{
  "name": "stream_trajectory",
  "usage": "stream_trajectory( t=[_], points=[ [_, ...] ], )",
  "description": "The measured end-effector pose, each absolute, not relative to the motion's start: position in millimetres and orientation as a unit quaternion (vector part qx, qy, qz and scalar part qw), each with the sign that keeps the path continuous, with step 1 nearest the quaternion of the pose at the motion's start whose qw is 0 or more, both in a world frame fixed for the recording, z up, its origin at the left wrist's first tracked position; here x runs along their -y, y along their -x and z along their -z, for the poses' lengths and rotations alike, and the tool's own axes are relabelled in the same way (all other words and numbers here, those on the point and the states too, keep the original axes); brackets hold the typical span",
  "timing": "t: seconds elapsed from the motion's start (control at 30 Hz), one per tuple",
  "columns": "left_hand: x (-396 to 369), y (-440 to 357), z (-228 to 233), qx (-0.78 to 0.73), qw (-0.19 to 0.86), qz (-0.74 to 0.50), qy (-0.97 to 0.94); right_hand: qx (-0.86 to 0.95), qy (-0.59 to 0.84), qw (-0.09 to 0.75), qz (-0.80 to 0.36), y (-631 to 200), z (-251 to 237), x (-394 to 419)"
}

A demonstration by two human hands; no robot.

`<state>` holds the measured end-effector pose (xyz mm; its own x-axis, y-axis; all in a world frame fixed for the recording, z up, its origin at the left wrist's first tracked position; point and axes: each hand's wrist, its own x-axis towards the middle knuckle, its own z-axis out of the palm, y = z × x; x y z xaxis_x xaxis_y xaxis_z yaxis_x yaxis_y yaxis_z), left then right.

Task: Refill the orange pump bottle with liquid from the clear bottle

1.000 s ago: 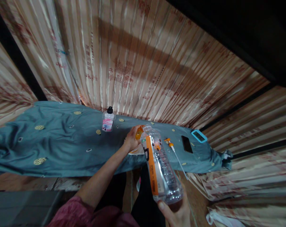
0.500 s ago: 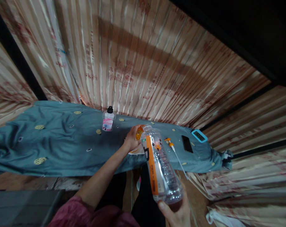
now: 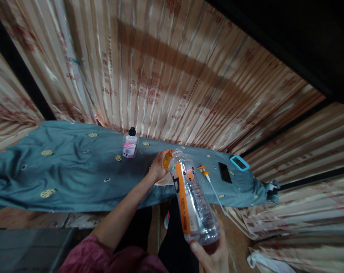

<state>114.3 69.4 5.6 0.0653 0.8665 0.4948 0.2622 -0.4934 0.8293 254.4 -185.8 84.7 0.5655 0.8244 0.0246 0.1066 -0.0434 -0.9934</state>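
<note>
A: Quick, right hand?
B: Right hand (image 3: 213,256): fingers wrapped round the base of the large clear bottle (image 3: 193,201), thumb on the near side. Bottle's in the air, slanted, neck to the far left, base to the near right. Orange-and-white label.
A: Anything in it?
B: Mostly see-through. Reddish tint at the base; can't tell if that's liquid or the hand showing through.
A: Left?
B: Left hand (image 3: 158,167): fingers closed round a small amber container (image 3: 168,159), right at the large bottle's mouth. Can't tell if they touch. Contents can't be made out, fingers cover part of it.
A: Under that?
B: A pale flat item (image 3: 164,180) on the blue-green cloth (image 3: 75,167), partly hidden by the hand and bottle.
A: Other containers?
B: Pink-labelled bottle (image 3: 130,146), far side, left of the hands. Clear body, black cap on, looks upright. Fill level unclear.
A: Right side?
B: Orange-and-white pump (image 3: 206,173) lying just right of the large bottle, tube running near-right past the cloth's edge. Then the dark phone (image 3: 225,173), then the blue-framed digital display (image 3: 240,163) at the far right, digits too blurred to read.
</note>
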Motion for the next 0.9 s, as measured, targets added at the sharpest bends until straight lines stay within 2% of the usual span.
stream_trajectory(
  t=[0.9],
  points=[
    [-70.1,-112.9,-3.9,-0.419,0.278,-0.535,-0.679,0.346,0.65,0.598,-0.315,-254.5,-84.6,185.5]
  ],
)
